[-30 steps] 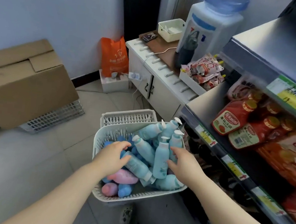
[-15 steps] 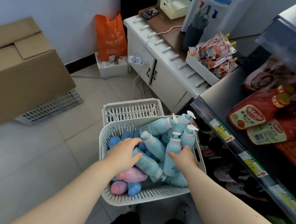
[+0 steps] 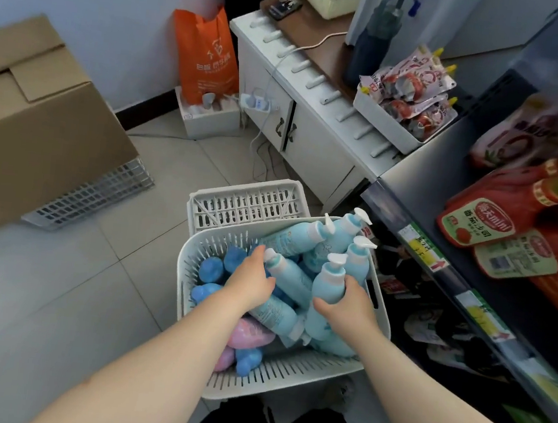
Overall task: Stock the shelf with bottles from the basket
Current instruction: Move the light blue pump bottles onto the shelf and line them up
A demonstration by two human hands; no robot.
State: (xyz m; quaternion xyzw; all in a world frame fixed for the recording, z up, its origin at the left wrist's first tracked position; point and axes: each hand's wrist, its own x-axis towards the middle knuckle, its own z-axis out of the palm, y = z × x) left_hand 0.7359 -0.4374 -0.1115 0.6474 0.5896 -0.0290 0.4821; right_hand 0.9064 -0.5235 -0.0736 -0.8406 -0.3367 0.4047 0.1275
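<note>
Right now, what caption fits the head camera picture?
Left hand rests on bottles in the white basket; right hand grips a pump bottle.

The red squeeze bottle (image 3: 499, 200) lying on the dark metal shelf (image 3: 422, 178) bears a label (image 3: 476, 222) reading "mimi" in a red oval and "番茄沙司" beneath (characters before "mimi" are blurred). Print on the orange carrier bag (image 3: 206, 55) and the yellow-green price tags (image 3: 421, 248) is illegible.

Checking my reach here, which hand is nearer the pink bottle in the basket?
Left. The left hand sits just beyond the pink bottle, over pale blue bottles; the right hand is farther right, gripping a pump bottle.
</note>
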